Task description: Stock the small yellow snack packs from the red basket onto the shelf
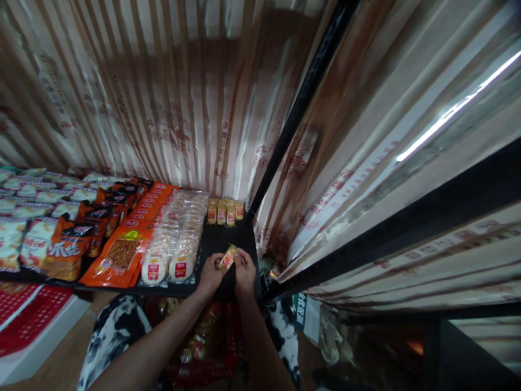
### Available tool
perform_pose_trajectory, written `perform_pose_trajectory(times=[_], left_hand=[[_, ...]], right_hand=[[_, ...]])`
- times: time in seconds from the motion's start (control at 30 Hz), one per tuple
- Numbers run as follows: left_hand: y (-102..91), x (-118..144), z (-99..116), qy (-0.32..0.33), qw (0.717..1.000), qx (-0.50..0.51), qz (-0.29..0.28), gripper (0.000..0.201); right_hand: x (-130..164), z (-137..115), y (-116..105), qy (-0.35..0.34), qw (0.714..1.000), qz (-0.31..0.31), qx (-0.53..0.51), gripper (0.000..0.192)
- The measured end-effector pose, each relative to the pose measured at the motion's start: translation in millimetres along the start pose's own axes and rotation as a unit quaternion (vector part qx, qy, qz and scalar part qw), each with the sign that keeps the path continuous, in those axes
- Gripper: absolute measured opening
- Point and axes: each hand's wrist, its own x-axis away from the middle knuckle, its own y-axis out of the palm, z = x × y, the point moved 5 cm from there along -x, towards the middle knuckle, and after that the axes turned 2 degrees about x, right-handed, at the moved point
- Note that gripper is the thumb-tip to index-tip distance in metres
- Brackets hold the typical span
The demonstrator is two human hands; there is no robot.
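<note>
Both hands, left hand point(210, 275) and right hand point(245, 271), pinching one small snack packet point(227, 257) between closed fingertips above the black shelf point(222, 241). Farther back on that shelf, small jars point(225, 212); left of the packet, clear bags of round rice crackers point(176, 244).

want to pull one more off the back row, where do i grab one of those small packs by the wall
Take an end small pack by its top edge, reaching in from the front over the bare black shelf. The packs stand upright, packed side by side, so their sides are blocked. Both hands, left hand and right hand, hold a snack pack.
</note>
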Motion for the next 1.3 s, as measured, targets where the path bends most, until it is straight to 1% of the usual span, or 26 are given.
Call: perform_pose_trajectory(times=[0.1, 0.2, 0.3, 0.43, 0.6, 0.77, 0.93, 1.0, 1.17, 1.3], left_hand=[[-0.7, -5.7, -4.8, 0.023, 0.999, -0.035, 0.010, 0.025], [0.6, -8.4, -3.5, 0.052, 0.995, -0.086, 0.006, 0.023], [2.7, -8.7, 5.4, 0.079, 0.988, -0.135, 0.007, 0.023], [7.1, -9.6, 20.7, 0.082, 0.983, -0.163, 0.012, 0.021], [20.5, -19.4, 31.0, 0.062, 0.988, -0.144, -0.015, 0.016], [33.8, -37.2, 33.2, 0.046, 0.994, -0.095, -0.012, 0.017], [43.7, -54.5, 32.2, 0.049, 0.994, -0.102, -0.003, 0.016], [47.5, -60.7, 31.3, 0.054, 0.994, -0.091, -0.005, 0.016], [55.0, -72.5, 29.6, 0.053, 0.997, -0.051, -0.009, 0.017], [60.5, -77.1, 32.1, 0.060, 0.998, -0.031, -0.015, 0.017]], right_hand=[[2.2, -5.8, 1.7, -0.045, 0.998, -0.017, 0.045, 0.033], [4.0, -10.0, 0.9, -0.095, 0.990, -0.024, 0.097, 0.033], [2.6, -10.8, 1.8, -0.115, 0.986, -0.034, 0.119, 0.037], [-4.7, -10.6, 3.6, -0.128, 0.982, -0.026, 0.135, 0.044], [-17.0, -13.0, 6.3, -0.129, 0.981, 0.006, 0.145, 0.048], [-28.5, -15.9, 8.8, -0.128, 0.981, 0.012, 0.149, 0.045], [-39.2, -16.6, 8.5, -0.141, 0.975, 0.016, 0.171, 0.044], [-42.8, -15.8, 8.7, -0.141, 0.975, 0.018, 0.171, 0.046], [-50.2, -18.0, 9.8, -0.176, 0.971, 0.020, 0.163, 0.047], [-57.3, -21.3, 11.5, -0.151, 0.974, 0.035, 0.168, 0.050]])
